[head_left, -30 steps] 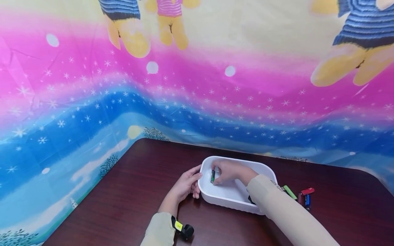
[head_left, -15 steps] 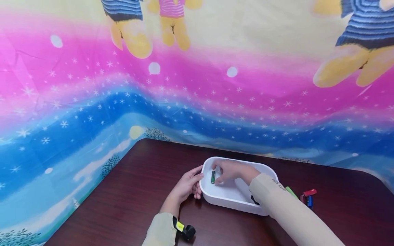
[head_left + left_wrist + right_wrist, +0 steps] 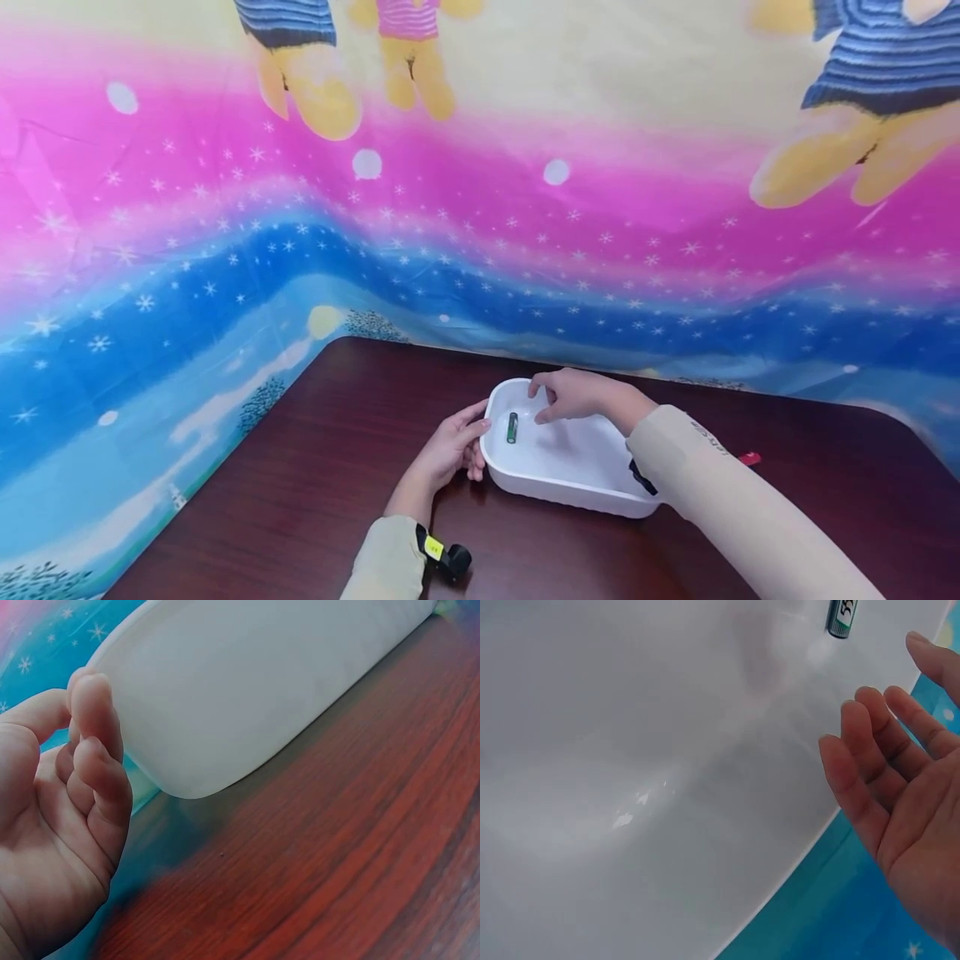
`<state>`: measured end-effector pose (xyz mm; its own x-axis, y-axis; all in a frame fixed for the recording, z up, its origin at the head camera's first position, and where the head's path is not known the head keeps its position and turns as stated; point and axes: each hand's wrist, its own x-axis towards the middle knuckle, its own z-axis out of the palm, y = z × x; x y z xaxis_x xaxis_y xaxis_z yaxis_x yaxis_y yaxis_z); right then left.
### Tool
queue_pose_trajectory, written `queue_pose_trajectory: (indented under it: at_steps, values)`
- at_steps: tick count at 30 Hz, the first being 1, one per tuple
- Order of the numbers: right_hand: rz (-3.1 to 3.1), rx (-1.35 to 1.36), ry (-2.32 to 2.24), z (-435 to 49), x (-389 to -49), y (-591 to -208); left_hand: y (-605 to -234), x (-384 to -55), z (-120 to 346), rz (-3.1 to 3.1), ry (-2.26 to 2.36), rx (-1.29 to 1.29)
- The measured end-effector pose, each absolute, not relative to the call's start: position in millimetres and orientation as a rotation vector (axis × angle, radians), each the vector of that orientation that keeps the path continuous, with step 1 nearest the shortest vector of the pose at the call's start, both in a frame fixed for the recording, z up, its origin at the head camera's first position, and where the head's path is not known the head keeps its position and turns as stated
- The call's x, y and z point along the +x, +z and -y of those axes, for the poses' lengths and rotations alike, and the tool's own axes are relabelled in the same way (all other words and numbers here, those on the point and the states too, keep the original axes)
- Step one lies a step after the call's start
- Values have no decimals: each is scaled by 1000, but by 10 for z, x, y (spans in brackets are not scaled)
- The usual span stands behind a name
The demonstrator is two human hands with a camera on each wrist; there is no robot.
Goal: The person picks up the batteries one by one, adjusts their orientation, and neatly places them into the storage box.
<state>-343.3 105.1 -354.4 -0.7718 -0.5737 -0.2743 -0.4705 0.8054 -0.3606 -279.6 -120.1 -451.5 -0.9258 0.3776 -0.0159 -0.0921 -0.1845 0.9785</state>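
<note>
A white plastic tray (image 3: 562, 492) with rounded corners stands on the dark table. Inside, near its left end, lies a single green battery (image 3: 512, 427), whose printed end also shows at the top of the right wrist view. My left hand (image 3: 450, 450) holds the tray's left end, thumb at the rim and fingers against the outer wall. Over the tray's far side hovers my right hand (image 3: 581, 393), fingers loosely bent, nothing between them. It is apart from the battery, as the right wrist view confirms.
On the table (image 3: 360, 400) to the right, a red battery (image 3: 750, 458) peeks out from behind the right sleeve (image 3: 720, 483), which covers that area. A patterned cloth (image 3: 450, 250) hangs behind the table's back and left edges.
My right hand has risen and moved right and away from the green battery, which stays in the tray. My left hand keeps its hold. The right sleeve now covers the other batteries except the red one.
</note>
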Motion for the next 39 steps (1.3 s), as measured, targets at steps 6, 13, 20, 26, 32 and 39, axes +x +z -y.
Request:
queue_pose_trajectory:
  at_steps: [6, 13, 20, 26, 32, 39]
  values:
    - [-2618, -766, -407, -1203, -3385, -3470, -4519, -2795, 1199, -1780, 2169, 323]
    - [-2612, -721, -479, -1412, -3355, -3345, -4515, -2792, 1209, -1780, 2177, 317]
    - [-2658, -698, -557, -1726, -3316, -3239, -4523, -2790, 1208, -1764, 2175, 316]
    - [-2705, -652, -626, -2069, -3281, -3206, -4487, -2769, 1209, -1770, 2160, 316]
    - [-2735, -627, -662, -2321, -3246, -3189, -4510, -2774, 1220, -1773, 2156, 321]
    - [-2763, -584, -672, -2515, -3183, -3167, -4516, -2784, 1205, -1759, 2164, 330]
